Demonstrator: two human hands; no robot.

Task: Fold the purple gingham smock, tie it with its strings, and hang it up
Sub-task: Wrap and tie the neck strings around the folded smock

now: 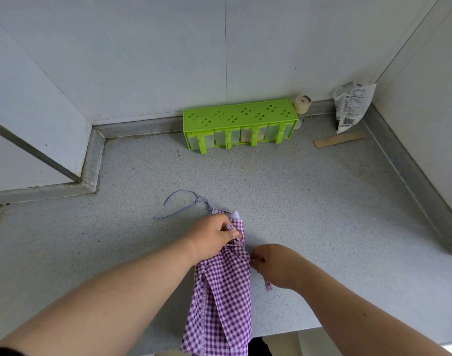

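Two hands are working at the tie of a folded purple gingham smock on a grey counter.

The smock is lying as a long folded strip at lower centre of the frame, its bottom end hanging over the counter edge. The left hand is pinching a gingham string at the cinched upper part, fingers curled. The right hand is gripping the other string end, just right of the fabric. A pale blue cord is looping out from the smock's top. A green spice rack is standing against the wall at upper centre, a crumpled packet in the upper right corner.
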